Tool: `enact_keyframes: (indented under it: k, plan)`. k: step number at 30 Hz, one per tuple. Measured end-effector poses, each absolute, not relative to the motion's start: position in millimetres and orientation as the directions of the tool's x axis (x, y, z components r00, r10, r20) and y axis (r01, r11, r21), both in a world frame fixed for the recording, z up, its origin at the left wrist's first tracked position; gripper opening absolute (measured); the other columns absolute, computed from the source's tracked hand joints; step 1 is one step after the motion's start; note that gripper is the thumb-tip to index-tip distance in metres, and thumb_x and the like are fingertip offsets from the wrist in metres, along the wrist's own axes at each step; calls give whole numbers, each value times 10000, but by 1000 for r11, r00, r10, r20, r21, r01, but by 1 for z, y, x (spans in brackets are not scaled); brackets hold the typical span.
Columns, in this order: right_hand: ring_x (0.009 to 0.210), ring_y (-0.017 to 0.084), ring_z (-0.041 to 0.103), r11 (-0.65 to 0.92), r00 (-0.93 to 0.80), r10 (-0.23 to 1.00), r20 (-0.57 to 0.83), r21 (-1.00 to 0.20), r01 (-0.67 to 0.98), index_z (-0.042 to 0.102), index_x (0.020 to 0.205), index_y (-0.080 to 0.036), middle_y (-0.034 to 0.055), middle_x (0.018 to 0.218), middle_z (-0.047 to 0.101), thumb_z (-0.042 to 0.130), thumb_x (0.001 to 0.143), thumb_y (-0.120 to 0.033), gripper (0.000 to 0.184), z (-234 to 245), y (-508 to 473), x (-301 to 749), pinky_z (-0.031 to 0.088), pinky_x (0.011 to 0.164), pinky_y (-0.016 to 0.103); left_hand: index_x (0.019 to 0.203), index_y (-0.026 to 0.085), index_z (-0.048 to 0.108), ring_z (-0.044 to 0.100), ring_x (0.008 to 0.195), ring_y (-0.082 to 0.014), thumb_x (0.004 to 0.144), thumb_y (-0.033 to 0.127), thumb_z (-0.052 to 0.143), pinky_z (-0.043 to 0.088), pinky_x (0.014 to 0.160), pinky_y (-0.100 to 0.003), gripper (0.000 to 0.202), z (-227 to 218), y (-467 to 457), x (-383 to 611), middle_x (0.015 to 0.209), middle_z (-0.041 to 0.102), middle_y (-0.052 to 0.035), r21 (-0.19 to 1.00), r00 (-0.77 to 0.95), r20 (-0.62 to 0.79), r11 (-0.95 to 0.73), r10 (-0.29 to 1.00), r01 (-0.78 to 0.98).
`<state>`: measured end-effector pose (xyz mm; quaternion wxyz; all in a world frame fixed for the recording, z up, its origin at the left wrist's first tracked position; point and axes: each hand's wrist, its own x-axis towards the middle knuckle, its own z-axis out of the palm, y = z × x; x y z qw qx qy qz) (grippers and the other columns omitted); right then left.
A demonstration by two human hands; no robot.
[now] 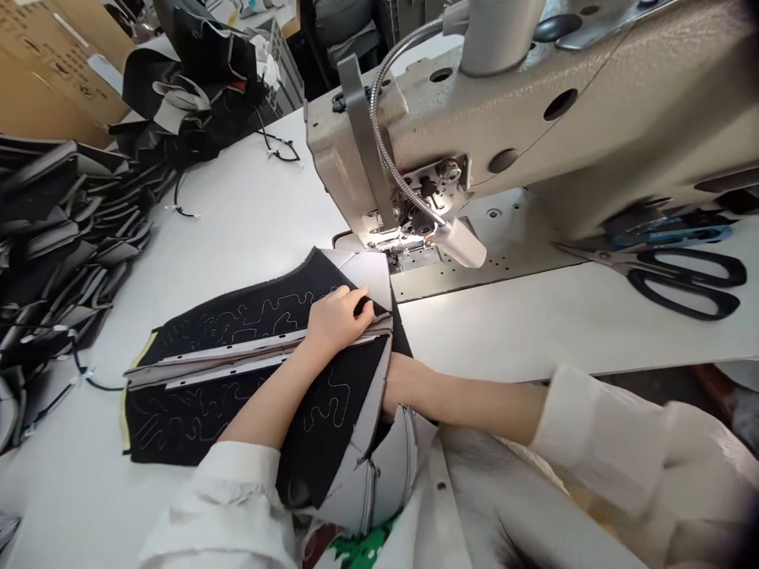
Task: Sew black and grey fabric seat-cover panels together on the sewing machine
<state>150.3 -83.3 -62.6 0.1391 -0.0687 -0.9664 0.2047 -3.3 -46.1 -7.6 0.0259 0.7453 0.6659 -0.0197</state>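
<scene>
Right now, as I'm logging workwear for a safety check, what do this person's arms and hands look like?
Both arms wear loose white long sleeves, left sleeve and right sleeve, pushed back so the forearms are bare. The left hand is ungloved, with no ring or watch showing. The right hand is hidden under the black quilted piece.

White table [249,213] w/ fabric panel [195,411], scissors [681,276]

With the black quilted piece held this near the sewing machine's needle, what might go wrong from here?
1. The left hand rests on the black quilted piece close to the needle area; fingers might stray under it.
2. The right hand is hidden beneath that piece, so it could get caught unseen.
</scene>
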Motion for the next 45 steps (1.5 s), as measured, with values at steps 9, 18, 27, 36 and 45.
enact_keyframes:
  k: [9, 18, 27, 36, 45]
  plan:
    - [1365, 264, 306, 908, -935, 255, 248, -393, 144, 507, 1316, -181, 106, 1419, 442, 563, 772, -182, 546, -51, -80, 241, 235, 1120, 512, 1318, 231, 524, 610, 830, -216, 842, 281, 433, 471, 661, -292, 488, -14, -45, 12, 985, 601, -72, -34, 76, 39, -75, 996, 997]
    - [1056, 230, 577, 948, -800, 317, 510, -170, 267, 654, 1040, -116, 99, 1098, 663, 471, 905, -141, 229, -56, -141, 219, 448, 926, 378, 1357, 223, 480, 578, 987, -286, 806, 183, 403, 483, 798, -389, 557, -10, -56, 32, 1123, 595, -124, -56, 107, -59, -110, 993, 992]
    - [1235, 267, 454, 904, -820, 421, 387, -250, 346, 662, 969, -177, 99, 1114, 626, 541, 843, -132, 181, -63, -113, 217, 317, 1096, 503, 1428, 167, 354, 276, 1373, -255, 755, 101, 350, 272, 1093, -444, 677, -13, -47, 33, 1514, 320, -64, 65, 263, -113, -257, 958, 964]
    - [1165, 278, 501, 953, -901, 255, 351, -247, 174, 667, 954, -168, 66, 1025, 643, 522, 864, -131, 174, -57, -92, 219, 329, 1094, 487, 1411, 191, 390, 330, 1340, -258, 790, 150, 334, 317, 1055, -461, 625, -2, -45, 35, 1497, 356, -40, 35, 199, -160, -196, 967, 980]
    - [1187, 236, 462, 944, -914, 230, 333, -304, 127, 633, 976, -179, 51, 1105, 616, 455, 904, -136, 197, -55, -83, 223, 281, 1118, 466, 1419, 207, 382, 330, 1334, -258, 841, 195, 322, 313, 1051, -471, 580, -3, -50, 34, 1503, 346, -44, 19, 153, -146, -152, 977, 988]
